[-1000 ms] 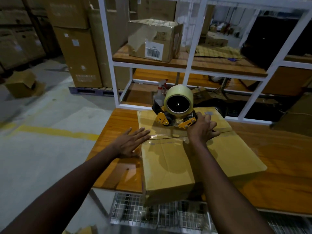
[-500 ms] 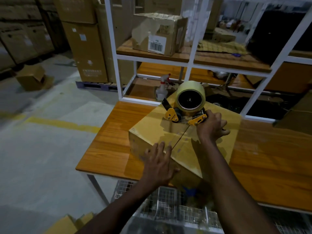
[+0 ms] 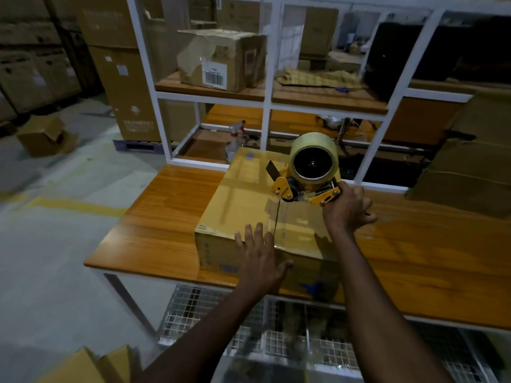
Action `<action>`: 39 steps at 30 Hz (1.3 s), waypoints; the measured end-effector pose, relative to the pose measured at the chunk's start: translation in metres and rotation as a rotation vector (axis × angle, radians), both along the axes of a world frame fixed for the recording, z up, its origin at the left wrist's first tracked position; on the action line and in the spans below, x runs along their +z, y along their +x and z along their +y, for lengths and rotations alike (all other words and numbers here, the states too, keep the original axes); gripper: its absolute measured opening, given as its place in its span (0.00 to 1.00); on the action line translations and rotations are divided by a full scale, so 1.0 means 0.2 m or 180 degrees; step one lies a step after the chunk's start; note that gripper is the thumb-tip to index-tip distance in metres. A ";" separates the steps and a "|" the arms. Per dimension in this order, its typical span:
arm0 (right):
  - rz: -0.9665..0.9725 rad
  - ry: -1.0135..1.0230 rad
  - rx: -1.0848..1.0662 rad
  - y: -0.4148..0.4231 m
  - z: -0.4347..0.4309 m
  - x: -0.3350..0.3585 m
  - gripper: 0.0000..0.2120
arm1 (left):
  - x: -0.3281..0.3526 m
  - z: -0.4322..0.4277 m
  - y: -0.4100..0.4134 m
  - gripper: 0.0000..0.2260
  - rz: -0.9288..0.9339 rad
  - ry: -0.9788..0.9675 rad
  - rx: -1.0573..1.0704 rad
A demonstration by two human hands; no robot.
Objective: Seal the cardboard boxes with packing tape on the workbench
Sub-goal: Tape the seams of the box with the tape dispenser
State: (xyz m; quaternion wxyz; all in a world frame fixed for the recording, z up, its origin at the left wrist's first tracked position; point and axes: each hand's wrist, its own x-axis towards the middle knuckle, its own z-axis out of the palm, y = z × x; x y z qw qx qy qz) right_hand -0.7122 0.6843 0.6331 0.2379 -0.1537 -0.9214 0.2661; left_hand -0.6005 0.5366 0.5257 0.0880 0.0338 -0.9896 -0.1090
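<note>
- White shelf frame (image 3: 266,120): stands behind the workbench; a dented carton (image 3: 221,59) with a barcode label sits on its upper board.
- Workbench (image 3: 171,211): orange wood top, wire mesh rack beneath.
- Cardboard box (image 3: 243,200): rests on the workbench top, near the front edge and set at an angle. Flaps closed, with the centre seam visible as a dark line.
- Tape dispenser (image 3: 309,175): yellow frame with a pale roll, sitting on the box top at the far end of the seam.
- Left hand (image 3: 261,261): flat over the near top edge of the box, fingers straight and slightly apart.
- Right hand (image 3: 347,211): fingers curled tight around the dispenser's handle.
- Spray bottle (image 3: 235,139): upright on the low shelf behind the box.
</note>
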 end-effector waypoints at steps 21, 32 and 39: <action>-0.0094 -0.0169 0.0286 0.17 -0.08 0.10 0.13 | 0.20 -0.22 0.03 0.31 0.0029 0.1510 -0.0961; -0.0191 -0.0163 -0.0092 0.17 -0.48 0.12 0.06 | 0.50 -0.50 -0.11 0.19 0.0817 0.5182 0.0049; -0.0164 -0.0196 -0.0194 0.15 -0.60 0.11 0.02 | 0.35 -0.60 -0.15 0.10 0.0836 0.5017 0.0228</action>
